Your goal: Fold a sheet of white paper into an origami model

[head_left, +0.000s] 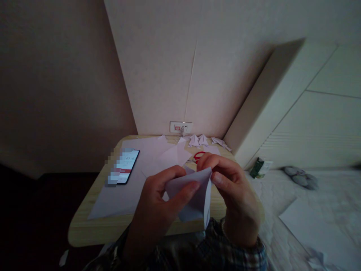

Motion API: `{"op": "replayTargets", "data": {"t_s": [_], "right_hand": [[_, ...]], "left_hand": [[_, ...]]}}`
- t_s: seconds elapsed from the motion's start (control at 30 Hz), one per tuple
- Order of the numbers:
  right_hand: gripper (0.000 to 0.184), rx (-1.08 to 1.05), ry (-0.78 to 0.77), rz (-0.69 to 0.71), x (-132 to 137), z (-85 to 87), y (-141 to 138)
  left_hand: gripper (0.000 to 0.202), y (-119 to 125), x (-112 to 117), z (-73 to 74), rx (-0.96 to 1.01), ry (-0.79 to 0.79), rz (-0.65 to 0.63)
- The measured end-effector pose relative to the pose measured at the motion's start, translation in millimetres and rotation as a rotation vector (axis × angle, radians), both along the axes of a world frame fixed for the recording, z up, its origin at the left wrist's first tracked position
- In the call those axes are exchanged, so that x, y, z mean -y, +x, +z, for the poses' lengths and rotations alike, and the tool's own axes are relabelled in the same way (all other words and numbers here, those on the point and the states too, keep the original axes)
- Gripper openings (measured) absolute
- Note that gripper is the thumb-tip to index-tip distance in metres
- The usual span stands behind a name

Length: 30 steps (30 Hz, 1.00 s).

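A folded piece of white paper (194,197) is held up above the front of the small wooden table (81,224). My left hand (160,203) grips it from the left, thumb lying across its near face and fingers behind. At its upper right corner, my right hand (234,188) pinches the paper between thumb and fingers. The paper's right side shows open layers. Behind my right hand lie scissors with red handles (199,155), partly hidden by the fingers. White paper sheets (118,201) cover much of the tabletop under and beyond my left hand.
A lit phone (128,167) rests on the paper at the left. Small folded paper pieces (199,140) line the table's back edge, below a wall socket (180,127). To the right, a bed (270,195) holds a green-and-white box (260,168), a grey item (301,177) and a large sheet (318,229).
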State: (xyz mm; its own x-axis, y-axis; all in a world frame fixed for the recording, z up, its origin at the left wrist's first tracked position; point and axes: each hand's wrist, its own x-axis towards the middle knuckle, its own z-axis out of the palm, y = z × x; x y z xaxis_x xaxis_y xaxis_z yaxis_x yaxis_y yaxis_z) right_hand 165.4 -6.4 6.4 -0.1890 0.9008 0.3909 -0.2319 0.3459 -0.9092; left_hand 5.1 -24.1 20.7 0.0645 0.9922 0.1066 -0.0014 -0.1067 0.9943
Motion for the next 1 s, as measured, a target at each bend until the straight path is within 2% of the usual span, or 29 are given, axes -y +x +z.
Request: {"op": "replayTargets", "data": {"t_s": [0.23, 0.53, 1.0], "right_hand": [[0.029, 0.005, -0.031, -0.020, -2.8, -0.7, -0.9], [0.030, -0.021, -0.005, 0.003, -4.4, -0.2, -1.5], [0.022, -0.065, -0.006, -0.025, -0.3, -1.1, -3.7]], "left_hand": [[0.030, -2.3, -0.1, 0.1, -0.072, 0.021, 0.020], [0.030, -1.3, 0.4, -0.3, -0.072, 0.053, 0.024], [0.028, -3.1, 0.1, -2.9, -0.100, 0.053, 0.029]]}}
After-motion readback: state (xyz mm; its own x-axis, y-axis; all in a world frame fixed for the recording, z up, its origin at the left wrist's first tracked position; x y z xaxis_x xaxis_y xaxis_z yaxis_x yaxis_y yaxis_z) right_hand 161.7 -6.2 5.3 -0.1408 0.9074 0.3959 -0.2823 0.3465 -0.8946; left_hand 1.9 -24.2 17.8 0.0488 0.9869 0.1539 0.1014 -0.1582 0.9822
